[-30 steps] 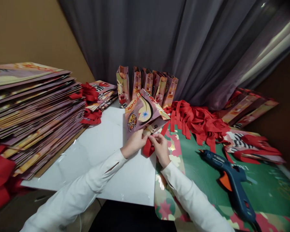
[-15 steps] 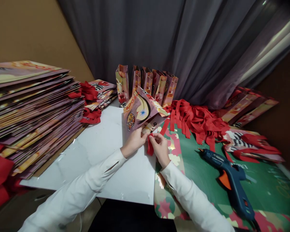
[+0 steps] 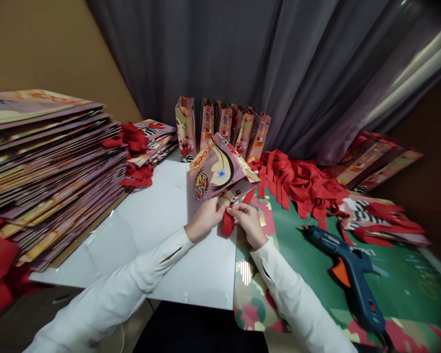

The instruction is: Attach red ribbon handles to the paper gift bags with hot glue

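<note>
A printed paper bag (image 3: 218, 171) with a butterfly and a blue star leans tilted over the white board, its open end towards me. My left hand (image 3: 206, 217) is closed on the bag's near edge, thumb towards the opening. Just right of it, my right hand (image 3: 249, 223) pinches a red ribbon (image 3: 228, 223) between thumb and fingertips. The ribbon hangs in a loop below the bag's edge, close to my left thumb. Whether its end touches the bag is hidden by my fingers.
A blue glue gun (image 3: 347, 274) with an orange trigger lies on the green mat (image 3: 294, 264). Behind it is a heap of red ribbons (image 3: 301, 181). Several finished-looking bags (image 3: 185, 130) stand at the back. A tall stack of flat bags (image 3: 59, 181) fills the left side.
The bag has shifted slightly right. My right hand has moved a little to the right and turned flatter, and the red ribbon now shows as a wider loop.
</note>
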Demonstrator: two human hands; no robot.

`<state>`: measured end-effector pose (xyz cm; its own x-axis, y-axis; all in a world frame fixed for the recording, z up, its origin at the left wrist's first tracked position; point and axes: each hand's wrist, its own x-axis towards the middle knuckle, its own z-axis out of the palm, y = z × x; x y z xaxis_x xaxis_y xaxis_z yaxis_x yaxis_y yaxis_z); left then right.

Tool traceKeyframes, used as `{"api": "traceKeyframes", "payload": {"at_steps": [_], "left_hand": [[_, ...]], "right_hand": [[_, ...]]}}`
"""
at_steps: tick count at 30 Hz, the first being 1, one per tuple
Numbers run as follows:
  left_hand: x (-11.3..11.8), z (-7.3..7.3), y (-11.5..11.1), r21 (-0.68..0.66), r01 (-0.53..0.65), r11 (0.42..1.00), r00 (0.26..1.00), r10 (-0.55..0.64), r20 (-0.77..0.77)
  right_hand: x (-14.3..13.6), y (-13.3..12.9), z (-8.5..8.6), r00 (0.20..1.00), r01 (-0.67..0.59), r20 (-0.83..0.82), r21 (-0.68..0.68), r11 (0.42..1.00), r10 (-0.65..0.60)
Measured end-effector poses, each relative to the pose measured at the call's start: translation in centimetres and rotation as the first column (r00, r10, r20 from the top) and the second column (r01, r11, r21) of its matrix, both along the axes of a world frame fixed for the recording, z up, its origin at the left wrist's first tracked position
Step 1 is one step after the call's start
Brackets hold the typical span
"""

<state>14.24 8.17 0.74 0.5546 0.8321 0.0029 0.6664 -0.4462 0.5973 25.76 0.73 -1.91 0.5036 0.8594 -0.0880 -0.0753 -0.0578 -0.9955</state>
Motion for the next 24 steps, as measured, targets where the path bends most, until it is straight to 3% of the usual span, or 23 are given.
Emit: {"api": "traceKeyframes", "payload": {"at_steps": [16,24], "left_hand": [[0.0,0.0,-0.4,-0.007,0.013,1.0,0.999,-0.013,-0.041],[0.1,0.0,-0.6,-0.01,0.021,1.0,0.998,-0.022,-0.064]], "right_hand": [[1.2,-0.1,-0.3,0.979,-0.106,0.179,0.033,0.994,0.099],[0.7,-0.1,-0.9,0.974,-0.002,0.227,0.02,1.0,-0.003]]}}
